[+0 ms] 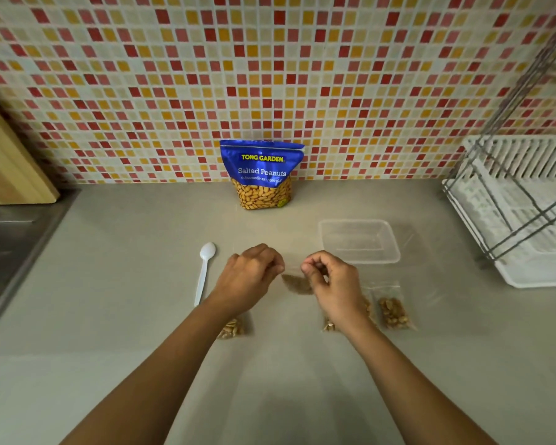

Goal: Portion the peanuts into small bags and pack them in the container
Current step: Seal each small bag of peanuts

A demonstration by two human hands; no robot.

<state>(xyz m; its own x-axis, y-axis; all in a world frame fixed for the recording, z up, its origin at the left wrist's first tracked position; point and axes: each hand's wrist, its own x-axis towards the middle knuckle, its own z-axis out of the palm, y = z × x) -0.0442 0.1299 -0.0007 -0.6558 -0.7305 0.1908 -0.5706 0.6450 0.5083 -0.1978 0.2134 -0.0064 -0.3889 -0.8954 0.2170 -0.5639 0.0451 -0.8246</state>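
Observation:
My left hand (252,277) and my right hand (329,281) pinch the two top corners of a small clear bag (294,279) with peanuts in it, held just above the counter. A blue Salted Peanuts pouch (262,175) stands upright against the tiled wall. An empty clear plastic container (360,240) sits to the right of my hands. Three filled small bags lie on the counter: one (233,327) under my left forearm, one (331,322) partly hidden by my right wrist, one (394,311) further right. A white plastic spoon (204,271) lies left of my left hand.
A white dish rack with a wire frame (523,213) fills the right side. At the far left, a wooden board (10,162) leans over a steel sink edge (16,245). The grey counter (109,316) stretches toward me.

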